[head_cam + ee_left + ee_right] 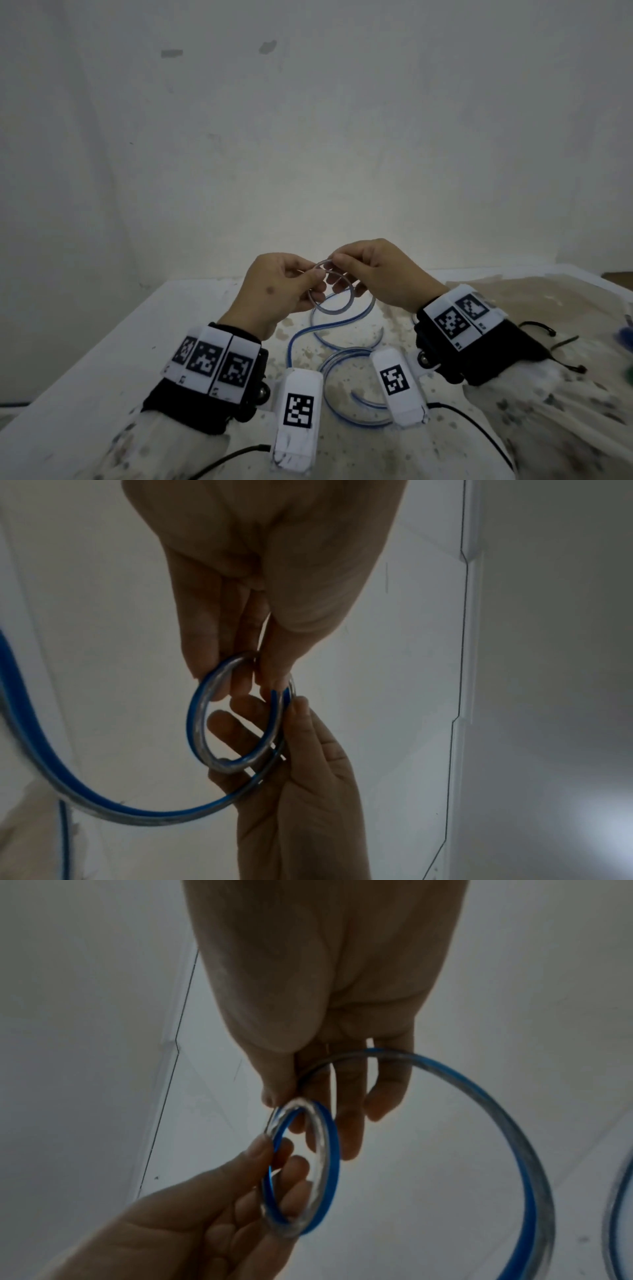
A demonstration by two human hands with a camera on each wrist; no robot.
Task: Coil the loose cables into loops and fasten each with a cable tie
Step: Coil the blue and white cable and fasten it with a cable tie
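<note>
Pinching one small cable [329,291] loop, both hands' fingers [274,674] curl; wrist views reveal blue.

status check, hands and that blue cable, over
Left hand and right hand both pinch a small loop of the clear blue-striped cable. Rest trails loose on the stained white table. No tie on yet. Nothing blocking.

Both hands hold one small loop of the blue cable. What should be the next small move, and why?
Probably the right hand should draw up more of the blue cable and lay a second turn onto the small loop, while the left hand pinches it. Only one loop is formed, and most of the cable lies loose in curves on the table.
</note>
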